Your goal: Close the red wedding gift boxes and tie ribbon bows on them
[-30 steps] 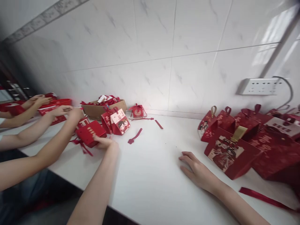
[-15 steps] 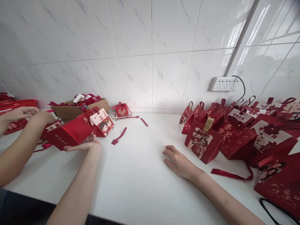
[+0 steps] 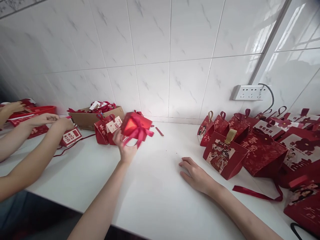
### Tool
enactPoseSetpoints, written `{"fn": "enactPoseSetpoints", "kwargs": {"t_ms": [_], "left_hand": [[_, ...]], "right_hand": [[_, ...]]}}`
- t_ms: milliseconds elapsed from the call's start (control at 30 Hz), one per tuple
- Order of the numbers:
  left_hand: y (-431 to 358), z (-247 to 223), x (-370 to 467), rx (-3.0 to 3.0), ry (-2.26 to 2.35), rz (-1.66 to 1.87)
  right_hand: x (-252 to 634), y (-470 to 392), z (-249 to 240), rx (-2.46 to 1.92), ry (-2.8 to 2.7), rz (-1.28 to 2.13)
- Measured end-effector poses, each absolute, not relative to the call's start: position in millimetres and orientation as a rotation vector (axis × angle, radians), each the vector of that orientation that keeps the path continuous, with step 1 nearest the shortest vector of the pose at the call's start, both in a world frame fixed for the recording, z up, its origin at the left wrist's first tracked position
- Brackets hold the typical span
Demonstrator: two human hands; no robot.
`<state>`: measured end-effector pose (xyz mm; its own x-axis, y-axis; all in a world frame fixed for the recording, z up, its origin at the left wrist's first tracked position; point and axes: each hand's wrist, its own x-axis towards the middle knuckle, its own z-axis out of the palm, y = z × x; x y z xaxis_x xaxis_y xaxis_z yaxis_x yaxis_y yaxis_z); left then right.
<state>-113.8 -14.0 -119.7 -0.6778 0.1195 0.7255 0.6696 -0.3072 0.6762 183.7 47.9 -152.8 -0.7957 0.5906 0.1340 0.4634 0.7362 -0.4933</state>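
My left hand (image 3: pixel 126 150) grips a red gift box (image 3: pixel 130 125) with a ribbon bow (image 3: pixel 141 131), tilted and held above the white table (image 3: pixel 155 186). Its fingers are partly hidden by the box and somewhat blurred. My right hand (image 3: pixel 195 173) lies on the tabletop with loosely bent fingers apart, holding nothing. Nearest to it is a dark red gift box (image 3: pixel 226 155) with a printed couple and a gold loop. Close behind my left hand stand a red box (image 3: pixel 102 131) and a box with a cream flap (image 3: pixel 113 126).
A co-worker's hands (image 3: pixel 61 121) work at a small red box (image 3: pixel 71 136) on the left. Behind stands a cardboard box (image 3: pixel 86 120) of red ribbons. Several red gift boxes (image 3: pixel 265 150) crowd the right side, with a loose ribbon (image 3: pixel 252 191) before them. A power strip (image 3: pixel 250 92) is on the wall.
My left hand has carried the red gift box rightward, away from the co-worker, and its bow now faces me. My right hand stays on the table. The view has turned slightly left.
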Motion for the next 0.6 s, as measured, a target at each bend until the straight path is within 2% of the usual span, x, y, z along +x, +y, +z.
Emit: {"fn": "enactPoseSetpoints", "kwargs": {"t_ms": [133, 333, 433, 500, 600], "left_hand": [[-12, -130, -109, -1.236, -1.456, -1.919], [-15, -124, -133, -0.813, -1.511, -2.462], [-22, -118, -152, -0.397, -1.475, -2.729], [-30, -116, -164, -0.135, -1.488, -2.764], [-39, -118, -176, -0.1, -1.549, -2.674]], "right_hand": [[184, 49, -155, -0.82, -2.663, 0.655], [184, 48, -152, -0.822, -2.657, 0.645], [183, 46, -150, -0.826, -2.668, 0.647], [183, 46, -149, -0.829, -2.68, 0.645], [182, 46, -148, -0.838, -2.682, 0.638]]}}
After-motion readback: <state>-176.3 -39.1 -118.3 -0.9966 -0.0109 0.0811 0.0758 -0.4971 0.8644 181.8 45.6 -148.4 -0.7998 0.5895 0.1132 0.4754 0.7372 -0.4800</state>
